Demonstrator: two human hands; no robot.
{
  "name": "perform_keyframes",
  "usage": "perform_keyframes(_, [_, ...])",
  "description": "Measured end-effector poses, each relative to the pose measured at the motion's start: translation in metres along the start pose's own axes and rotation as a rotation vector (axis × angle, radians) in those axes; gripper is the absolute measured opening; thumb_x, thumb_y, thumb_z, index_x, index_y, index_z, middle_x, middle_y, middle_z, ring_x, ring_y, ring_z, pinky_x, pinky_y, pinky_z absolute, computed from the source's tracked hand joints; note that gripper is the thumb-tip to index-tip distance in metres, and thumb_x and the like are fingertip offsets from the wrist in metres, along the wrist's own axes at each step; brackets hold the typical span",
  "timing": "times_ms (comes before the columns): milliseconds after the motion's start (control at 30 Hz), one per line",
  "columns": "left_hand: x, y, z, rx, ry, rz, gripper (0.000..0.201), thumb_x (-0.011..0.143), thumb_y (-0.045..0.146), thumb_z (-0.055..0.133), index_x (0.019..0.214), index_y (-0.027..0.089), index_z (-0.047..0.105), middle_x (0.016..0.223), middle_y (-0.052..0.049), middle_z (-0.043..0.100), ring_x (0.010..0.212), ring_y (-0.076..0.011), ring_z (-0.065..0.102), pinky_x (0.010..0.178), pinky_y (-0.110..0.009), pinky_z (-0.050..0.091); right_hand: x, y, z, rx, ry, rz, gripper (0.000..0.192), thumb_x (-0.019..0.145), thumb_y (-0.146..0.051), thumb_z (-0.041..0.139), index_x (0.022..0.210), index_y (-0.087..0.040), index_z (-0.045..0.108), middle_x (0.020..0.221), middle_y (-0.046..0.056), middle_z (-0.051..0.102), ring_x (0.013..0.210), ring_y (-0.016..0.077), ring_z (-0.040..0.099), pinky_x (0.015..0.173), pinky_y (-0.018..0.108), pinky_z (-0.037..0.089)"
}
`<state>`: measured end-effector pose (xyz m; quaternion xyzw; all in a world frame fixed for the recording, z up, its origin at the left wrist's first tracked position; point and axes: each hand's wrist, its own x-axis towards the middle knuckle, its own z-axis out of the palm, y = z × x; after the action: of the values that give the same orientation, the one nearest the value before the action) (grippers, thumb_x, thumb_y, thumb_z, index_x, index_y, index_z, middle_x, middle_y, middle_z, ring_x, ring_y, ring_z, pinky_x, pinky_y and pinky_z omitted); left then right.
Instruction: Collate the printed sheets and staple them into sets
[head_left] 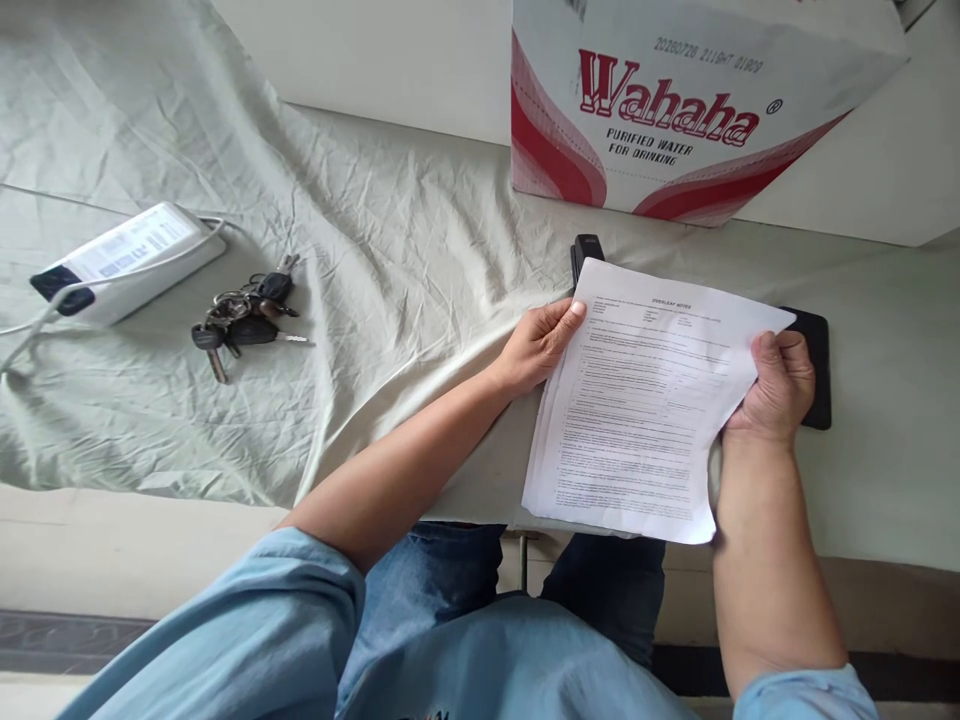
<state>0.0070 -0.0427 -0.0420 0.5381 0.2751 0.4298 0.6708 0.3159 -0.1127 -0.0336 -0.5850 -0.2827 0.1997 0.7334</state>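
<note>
A small stack of printed paper sheets [637, 410], headed "OVERLEAF NOTES", is held up over the near edge of the table. My left hand [541, 345] grips its left edge near the top, thumb on the front and fingers behind. On the opposite edge, my right hand [776, 385] is closed round the upper right corner, and the paper bends there. Behind the top left of the sheets, a black stapler-like object [586, 248] is partly covered. A flat dark object [817, 370] lies under and beyond my right hand, mostly hidden.
A white and red Wahaha water carton [675, 130] stands at the back. To the left, a bunch of keys [247, 315] and a white power adapter or power strip [131, 260] with a cable lie on the wrinkled pale green cloth [390, 250].
</note>
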Motion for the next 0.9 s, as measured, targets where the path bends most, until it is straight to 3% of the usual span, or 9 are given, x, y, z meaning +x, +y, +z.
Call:
perform_keyframes(367, [-0.0001,0.0051,0.0002,0.086,0.018,0.024,0.079,0.108,0.099,0.076,0.098,0.021,0.079,0.095,-0.006,0.082,0.087,-0.021,0.074,0.083,-0.038,0.057,-0.0054,0.0,0.0014,0.005,-0.03,0.002,0.069,0.057,-0.069,0.117,0.078,-0.025,0.068,0.08,-0.006,0.066,0.078,0.0134,0.055,0.077,0.03,0.051])
perform_keyframes(500, [0.0004,0.0029,-0.0006,0.056,0.027,0.027,0.076,0.108,0.097,0.078,0.103,0.021,0.082,0.097,-0.006,0.082,0.09,-0.0225,0.075,0.084,-0.038,0.058,-0.0083,-0.0006,0.0034,-0.004,-0.038,-0.022,0.072,0.061,-0.072,0.115,0.074,-0.024,0.063,0.074,-0.007,0.056,0.073,0.0117,0.048,0.072,0.03,0.048])
perform_keyframes(633, [0.0005,0.0025,-0.0009,0.042,0.008,0.03,0.075,0.109,0.095,0.078,0.106,0.021,0.084,0.099,-0.006,0.084,0.092,-0.0225,0.077,0.085,-0.038,0.059,-0.007,0.0007,0.0051,-0.032,-0.041,-0.057,0.072,0.065,-0.079,0.112,0.075,-0.026,0.064,0.065,-0.01,0.044,0.061,0.0094,0.035,0.056,0.027,0.029])
perform_keyframes(733, [0.0002,0.0041,-0.0007,0.045,0.008,0.029,0.075,0.108,0.095,0.079,0.103,0.021,0.082,0.097,-0.005,0.083,0.09,-0.0217,0.075,0.084,-0.037,0.057,-0.0033,0.0017,0.0042,-0.045,-0.051,-0.067,0.069,0.066,-0.082,0.109,0.09,-0.028,0.075,0.064,-0.011,0.046,0.054,0.009,0.029,0.05,0.026,0.017])
perform_keyframes(833, [-0.0002,0.0056,-0.0005,0.056,0.014,0.029,0.075,0.107,0.097,0.08,0.101,0.022,0.081,0.095,-0.005,0.081,0.089,-0.0217,0.073,0.083,-0.038,0.057,-0.0021,0.0027,0.003,-0.07,-0.062,-0.081,0.068,0.064,-0.079,0.11,0.1,-0.028,0.081,0.07,-0.01,0.053,0.057,0.0089,0.034,0.052,0.024,0.024])
perform_keyframes(900, [-0.0003,0.0059,-0.0005,0.059,0.014,0.03,0.075,0.106,0.097,0.08,0.1,0.022,0.081,0.094,-0.005,0.08,0.089,-0.0218,0.073,0.083,-0.038,0.058,-0.0034,0.0037,0.003,-0.082,-0.058,-0.073,0.067,0.062,-0.076,0.112,0.092,-0.028,0.079,0.073,-0.008,0.056,0.063,0.0107,0.044,0.057,0.026,0.038])
